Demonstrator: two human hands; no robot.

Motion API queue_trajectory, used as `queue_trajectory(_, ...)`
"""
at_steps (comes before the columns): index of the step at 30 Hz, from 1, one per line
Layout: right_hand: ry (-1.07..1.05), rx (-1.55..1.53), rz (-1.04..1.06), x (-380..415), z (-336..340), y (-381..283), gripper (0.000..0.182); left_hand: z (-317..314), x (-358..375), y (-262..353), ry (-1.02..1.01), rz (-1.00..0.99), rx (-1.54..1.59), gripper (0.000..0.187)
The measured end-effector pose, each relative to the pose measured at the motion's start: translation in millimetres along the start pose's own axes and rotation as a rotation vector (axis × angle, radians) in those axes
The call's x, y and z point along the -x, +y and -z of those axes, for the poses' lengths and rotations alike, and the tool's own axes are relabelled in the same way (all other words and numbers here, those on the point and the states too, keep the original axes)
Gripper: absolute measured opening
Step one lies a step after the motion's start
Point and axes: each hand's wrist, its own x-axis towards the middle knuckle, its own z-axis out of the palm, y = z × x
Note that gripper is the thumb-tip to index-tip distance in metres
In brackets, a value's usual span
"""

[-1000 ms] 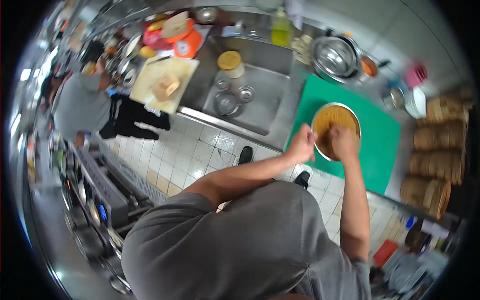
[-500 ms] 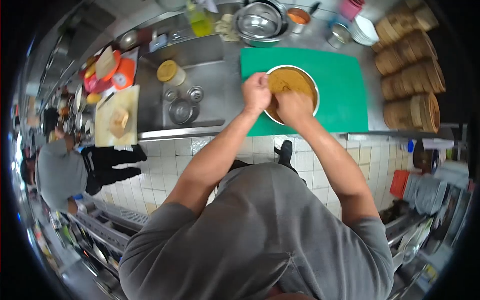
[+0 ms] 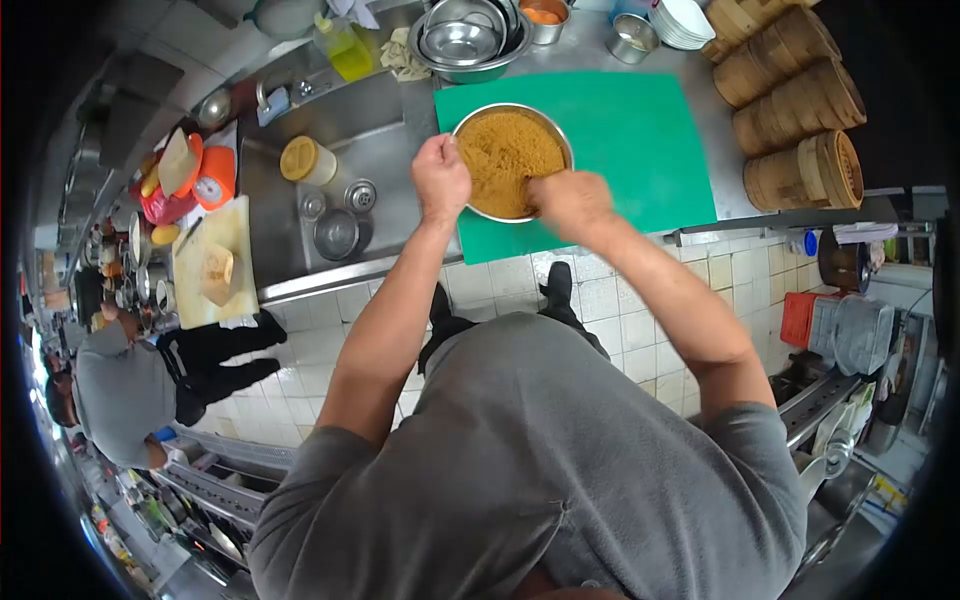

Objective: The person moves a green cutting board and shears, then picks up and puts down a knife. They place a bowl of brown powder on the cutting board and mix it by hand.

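A round metal bowl (image 3: 568, 160) holds a brown, crumbly mixture (image 3: 508, 150) and rests on a green board (image 3: 640, 150). At the bowl's left rim is my left hand (image 3: 441, 180), its fingers closed on the edge. My right hand (image 3: 573, 205) is at the bowl's lower right side, with curled fingertips over the rim at the mixture. What those fingertips hold, if anything, is too small to make out.
Left of the board is a sink (image 3: 290, 215) with a yellow-lidded jar (image 3: 308, 161). Stacked metal bowls (image 3: 462, 40) stand behind, bamboo steamers (image 3: 800, 170) to the right. A co-worker (image 3: 125, 385) stands at far left.
My right hand has moved from the middle of the mixture to the bowl's right edge. The view has shifted, so the bowl and counter appear further left and higher.
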Motion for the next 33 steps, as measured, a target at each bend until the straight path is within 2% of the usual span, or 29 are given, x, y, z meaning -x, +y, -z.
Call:
queue_trajectory(1,-0.052,0.019,0.074,6.2,-11.2,-16.0,0.02,-1.0,8.4,-3.9,0.004,0.001,0.001,0.022)
queue_trajectory(2,-0.009,0.051,0.042,-11.2,-14.9,-29.6,0.021,-8.1,14.3,-7.8,-0.003,-0.005,0.002,0.021)
queue_trajectory(5,0.093,-0.111,-0.21,-48.2,6.7,7.7,0.023,-5.4,10.0,2.8,-0.005,-0.017,0.032,0.021)
queue_trajectory(7,0.033,-0.068,-0.141,-26.4,7.9,12.4,0.025,-0.1,-1.0,-0.3,-0.011,-0.022,0.149,0.021)
queue_trajectory(9,-0.073,0.033,0.006,3.4,1.2,-3.4,0.025,-6.3,3.2,-0.7,0.017,-0.008,0.047,0.021)
queue_trajectory(10,-0.125,0.115,0.04,-7.1,-14.7,-18.2,0.025,-17.0,10.8,-8.5,0.033,-0.031,0.031,0.021)
queue_trajectory(13,0.017,-0.014,-0.194,-48.4,8.1,-2.9,0.026,-27.6,6.1,-19.8,0.024,-0.049,0.055,0.021)
queue_trajectory(14,0.109,-0.112,-0.248,-41.3,9.4,13.6,0.022,-19.4,4.7,-13.3,0.022,-0.036,0.062,0.021)
queue_trajectory(18,-0.095,0.039,-0.068,3.5,-6.5,0.3,0.026,-24.5,-1.4,-1.3,0.039,-0.02,0.038,0.022)
queue_trajectory(19,-0.115,0.042,-0.102,-3.6,-13.5,-12.6,0.025,-24.9,10.3,2.9,0.026,-0.004,0.009,0.022)
queue_trajectory(21,-0.097,0.082,-0.175,-49.5,-1.2,-9.6,0.025,-35.2,4.6,-2.8,0.023,-0.063,-0.015,0.023)
queue_trajectory(22,-0.003,-0.057,-0.266,-50.5,7.2,12.1,0.024,-35.6,-0.1,-12.1,0.016,-0.048,0.02,0.023)
queue_trajectory(23,0.005,-0.112,-0.279,-36.6,15.4,25.4,0.023,-31.4,1.5,-20.5,-0.001,-0.025,0.047,0.023)
queue_trajectory(25,-0.046,0.014,-0.157,-3.2,4.0,27.4,0.023,-29.8,-3.9,6.5,0.017,-0.032,0.068,0.023)
queue_trajectory(28,-0.127,0.093,-0.053,-20.1,-12.5,-13.1,0.023,-38.9,15.5,5.0,0.001,-0.017,-0.008,0.024)
queue_trajectory(31,0.014,-0.112,-0.28,-46.9,9.0,26.6,0.025,-37.1,2.5,-13.9,-0.002,-0.036,-0.054,0.023)
queue_trajectory(33,-0.017,-0.047,-0.221,-22.9,11.2,28.6,0.027,-32.2,-5.4,-1.1,-0.003,-0.005,0.029,0.023)
